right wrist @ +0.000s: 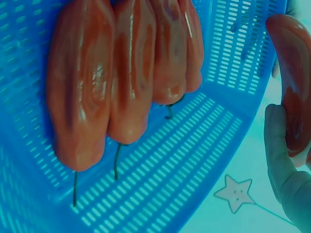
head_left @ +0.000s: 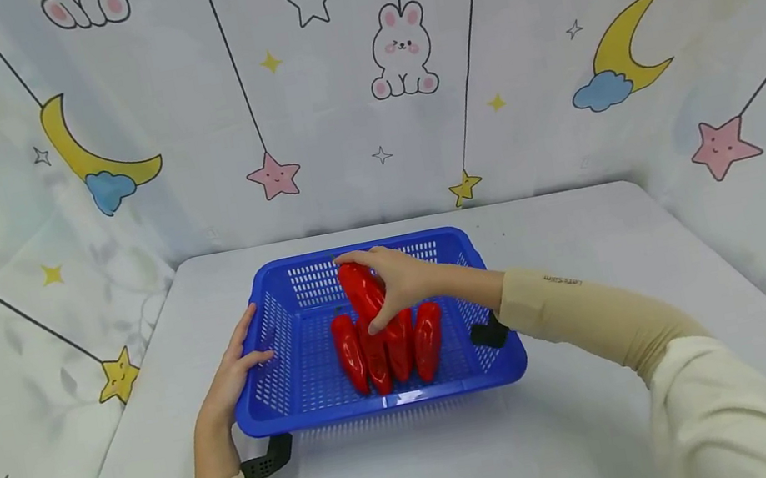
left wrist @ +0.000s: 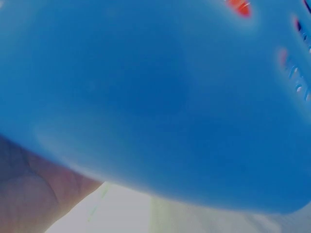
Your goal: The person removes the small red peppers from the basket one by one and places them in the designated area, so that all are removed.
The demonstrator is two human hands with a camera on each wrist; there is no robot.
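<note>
My right hand (head_left: 400,277) grips a glossy red pepper (head_left: 359,287) between thumb and fingers, over the blue basket (head_left: 384,408). In the right wrist view the held pepper (right wrist: 295,73) stands apart from the others, beyond the basket's rim in that view. Several more red peppers (head_left: 429,341) lie side by side in the basket, with thin dark stems showing in the right wrist view. My left hand (head_left: 228,383) holds the basket's left side, thumb over the rim and fingers along the outside. The basket's blue wall (left wrist: 146,107) fills most of the left wrist view.
The perforated basket stands on a white-covered table (head_left: 551,244). Behind and beside it hangs a pale cloth (head_left: 346,110) printed with stars, moons and rabbits. A black wrist strap (head_left: 268,459) sits close to the basket's front left corner.
</note>
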